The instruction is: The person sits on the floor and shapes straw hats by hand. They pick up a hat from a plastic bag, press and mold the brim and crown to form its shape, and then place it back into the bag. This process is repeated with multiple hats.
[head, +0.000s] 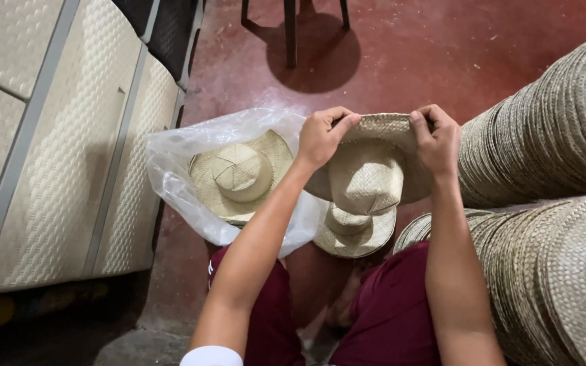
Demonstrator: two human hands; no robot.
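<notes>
The person is gripping the far brim of a woven straw hat (367,173) with the left hand (320,139) and right hand (437,141), fingers curled shut on it, above their lap, seemingly shaping it; the next move probably calls for easing it toward the hat (239,175) lying on the clear plastic bag (171,169).

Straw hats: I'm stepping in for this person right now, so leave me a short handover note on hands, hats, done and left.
Left hand and right hand both pinch the far brim of one straw hat, held up over the lap.
Another hat lies just below it.
One hat sits on the clear plastic bag on the red floor.
Long nested hat stacks lie to the right.
Done: one hat at the bag. Left: the held hat, the one below, the stacks.
</notes>
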